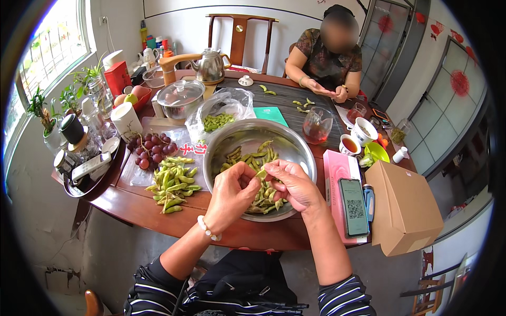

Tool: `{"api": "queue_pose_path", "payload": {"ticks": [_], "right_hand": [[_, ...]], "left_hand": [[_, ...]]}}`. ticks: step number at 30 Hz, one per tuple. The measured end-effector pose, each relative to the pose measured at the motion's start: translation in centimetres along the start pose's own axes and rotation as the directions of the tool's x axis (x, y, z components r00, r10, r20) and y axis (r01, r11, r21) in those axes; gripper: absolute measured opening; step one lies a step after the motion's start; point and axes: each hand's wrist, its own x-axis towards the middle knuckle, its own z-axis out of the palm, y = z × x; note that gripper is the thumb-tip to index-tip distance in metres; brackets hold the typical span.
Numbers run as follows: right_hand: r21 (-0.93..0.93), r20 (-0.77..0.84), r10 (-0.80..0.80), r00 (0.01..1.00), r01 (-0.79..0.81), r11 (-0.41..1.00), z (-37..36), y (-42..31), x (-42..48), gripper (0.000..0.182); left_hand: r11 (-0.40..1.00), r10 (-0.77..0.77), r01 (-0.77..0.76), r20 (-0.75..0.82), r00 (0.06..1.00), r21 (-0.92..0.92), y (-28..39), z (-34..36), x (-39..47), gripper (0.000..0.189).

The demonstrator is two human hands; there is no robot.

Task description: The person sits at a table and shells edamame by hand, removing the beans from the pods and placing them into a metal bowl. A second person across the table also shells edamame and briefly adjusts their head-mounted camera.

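Between the fingertips of my left hand point(236, 189) and my right hand point(294, 182) is a green soybean pod point(261, 173), pinched from both sides. Both hands are over a wide stainless steel bowl point(213, 138), which holds many more soybean pods point(253, 158). A white bead bracelet point(208, 229) circles my left wrist. Left of the bowl, a heap of pods point(174, 183) lies on a plastic bag and the bare wood. Behind the bowl, a clear plastic bag point(241, 96) contains shelled green beans point(218, 121). Whether beans sit inside my curled right fingers is hidden.
Red grapes point(152, 148) lie at left, near a glass-lidded pot point(180, 108). A glass pitcher of tea point(317, 126) stands behind the bowl's right rim. A phone point(354, 207) on a pink box point(332, 170) and a cardboard box point(403, 209) are at right. Another person point(328, 59) sits opposite.
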Motion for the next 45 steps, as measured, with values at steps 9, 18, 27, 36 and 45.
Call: {"api": "queue_pose_path", "payload": {"ticks": [9, 18, 27, 36, 45], "right_hand": [[0.026, 0.067, -0.038, 0.997, 0.036, 0.999, -0.5, 0.0, 0.3, 0.02], [-0.005, 0.099, 0.023, 0.995, -0.023, 1.0, -0.1, -0.3, 0.2, 0.026], [-0.031, 0.103, 0.086, 0.991, -0.084, 0.996, -0.5, -0.6, 0.4, 0.026], [0.007, 0.058, 0.094, 0.994, -0.095, 0.995, -0.7, -0.3, 0.3, 0.024], [0.008, 0.007, 0.056, 0.998, -0.056, 0.998, -0.1, -0.4, 0.6, 0.019]], "left_hand": [[0.973, -0.092, 0.112, 0.104, 0.99, -0.203, 0.6, 0.0, 0.5, 0.022], [0.989, 0.093, -0.086, -0.054, 0.994, 0.12, 0.0, 0.2, 0.2, 0.018], [0.99, 0.127, -0.122, -0.087, 0.988, 0.065, 0.2, 0.7, 0.0, 0.017], [0.941, 0.253, -0.202, -0.171, 0.952, 0.27, 0.3, 1.0, 0.2, 0.014], [0.888, 0.459, -0.426, -0.329, 0.825, 0.173, 0.4, -0.9, 0.4, 0.01]]}}
